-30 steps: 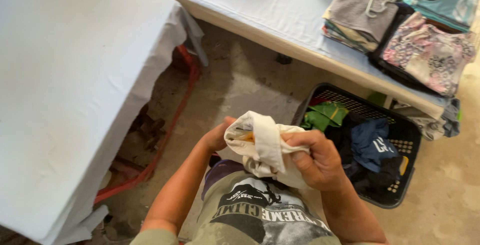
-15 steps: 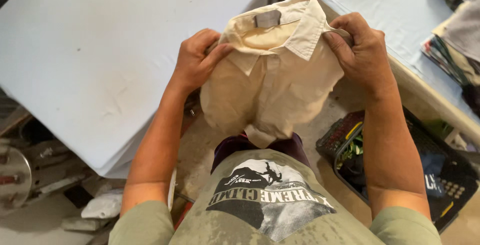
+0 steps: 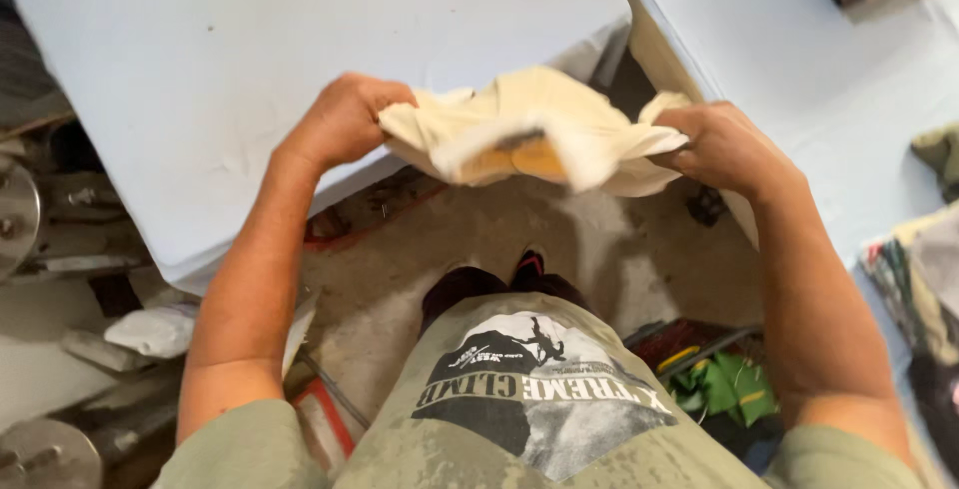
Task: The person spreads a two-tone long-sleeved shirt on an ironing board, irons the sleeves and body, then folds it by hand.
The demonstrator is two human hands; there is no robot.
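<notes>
Lowered since half a second ago: cream shirt point(image 3: 539, 134), formerly held up flat by the collar, now bunched and blurred between both hands. Left hand point(image 3: 340, 124) and right hand point(image 3: 724, 144) fingers pinch its opposite edges, above the gap between white counter point(image 3: 200, 69) and a second counter point(image 3: 799, 69).

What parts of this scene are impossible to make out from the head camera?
- Cream garment: motion-blurred and bunched, so its kind and front cannot be told.
- Left hand and right hand: fingertips hidden in the cloth.
- Laundry basket: mostly hidden behind the person's torso and arm.
- Folded clothes stack: cut off by the right edge.
</notes>
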